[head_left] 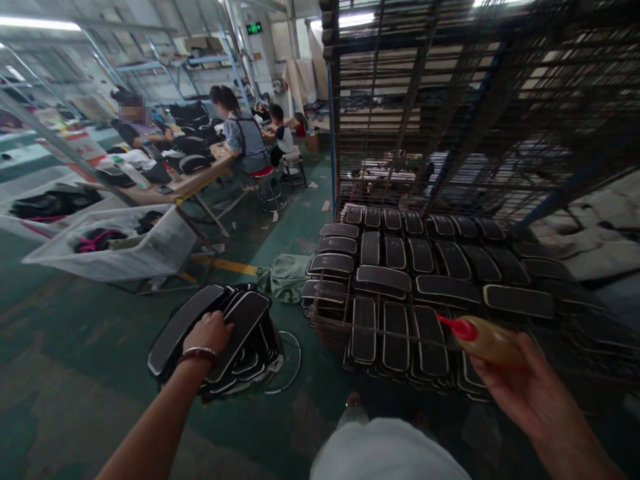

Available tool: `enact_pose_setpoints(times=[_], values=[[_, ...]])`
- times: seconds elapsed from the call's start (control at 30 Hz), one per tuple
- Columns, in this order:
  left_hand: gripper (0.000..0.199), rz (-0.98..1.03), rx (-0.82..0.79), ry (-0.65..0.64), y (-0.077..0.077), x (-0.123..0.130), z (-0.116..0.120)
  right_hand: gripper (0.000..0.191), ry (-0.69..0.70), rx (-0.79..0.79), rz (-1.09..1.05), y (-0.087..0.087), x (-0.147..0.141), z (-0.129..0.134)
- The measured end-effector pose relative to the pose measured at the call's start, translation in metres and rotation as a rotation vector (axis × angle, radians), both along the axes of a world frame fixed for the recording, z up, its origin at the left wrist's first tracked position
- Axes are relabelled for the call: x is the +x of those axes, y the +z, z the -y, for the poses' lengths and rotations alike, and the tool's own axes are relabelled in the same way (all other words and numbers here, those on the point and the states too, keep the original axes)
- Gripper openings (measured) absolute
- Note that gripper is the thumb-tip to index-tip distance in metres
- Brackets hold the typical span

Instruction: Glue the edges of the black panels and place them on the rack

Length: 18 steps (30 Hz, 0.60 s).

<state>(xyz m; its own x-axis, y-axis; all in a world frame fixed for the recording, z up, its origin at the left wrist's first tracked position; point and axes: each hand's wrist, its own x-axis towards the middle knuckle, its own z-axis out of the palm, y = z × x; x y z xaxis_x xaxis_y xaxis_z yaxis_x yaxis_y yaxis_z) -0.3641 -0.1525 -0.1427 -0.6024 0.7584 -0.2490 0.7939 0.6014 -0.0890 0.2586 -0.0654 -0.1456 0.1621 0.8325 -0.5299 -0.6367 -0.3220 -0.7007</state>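
Observation:
My left hand [207,335] is at the top of a pile of black panels on the lower left. Its fingers are curled over the edge of a long black panel [187,327] with pale edging; their tips are partly hidden. Another such panel [245,313] lies just right of the hand. On the right, my right hand [525,387] is wrapped round a yellowish squeeze bottle [493,340] with a red nozzle pointing left. Behind the bottle, several rows of pale-edged black panels [397,281] are stacked on a low wire rack [333,327].
A tall dark mesh rack [380,100] rises behind the stacked panels. A crumpled green cloth [287,277] lies on the floor between the piles. White bins [125,260] stand at left by a work table [200,175], where other people sit.

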Motion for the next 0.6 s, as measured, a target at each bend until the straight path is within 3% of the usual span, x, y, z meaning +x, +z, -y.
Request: enact_pose_setpoints(times=[0.17, 0.37, 0.6], values=[[0.039, 0.024, -0.059, 0.007, 0.0, -0.012, -0.005, 0.05, 0.068, 0.043, 0.003, -0.002, 0.004, 0.008], [0.029, 0.029, -0.011, -0.012, 0.006, -0.015, -0.003, 0.061, 0.136, 0.093, 0.032, 0.005, -0.007, 0.009], [0.021, 0.057, 0.165, -0.1, 0.042, -0.003, 0.02, 0.053, 0.023, 0.101, 0.115, 0.007, -0.012, 0.008]])
